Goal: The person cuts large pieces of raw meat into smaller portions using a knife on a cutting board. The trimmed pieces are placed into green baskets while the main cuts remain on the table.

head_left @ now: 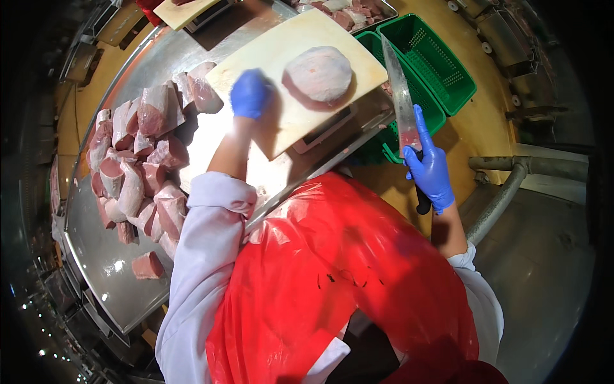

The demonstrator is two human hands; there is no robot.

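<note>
My left hand (249,95), in a blue glove and slightly blurred, is curled closed over the left part of a pale cutting board (243,57); whatever lies under its fingers is hidden. Just right of it, a round, pale slab of meat (317,73) rests on the board. My right hand (427,171), also gloved in blue, grips the black handle of a long knife (398,77), its index finger stretched upward beside the blade, which points up past the board's right edge. The board sits raised on a scale-like base (320,131) at the metal table's edge.
Many cut meat chunks (144,179) are piled on the metal table (102,256) at left. Green baskets (453,67) stand right of the board, beside a metal pipe (511,198). A meat tray (345,13) and another board (179,13) sit at the back. A red apron covers my front.
</note>
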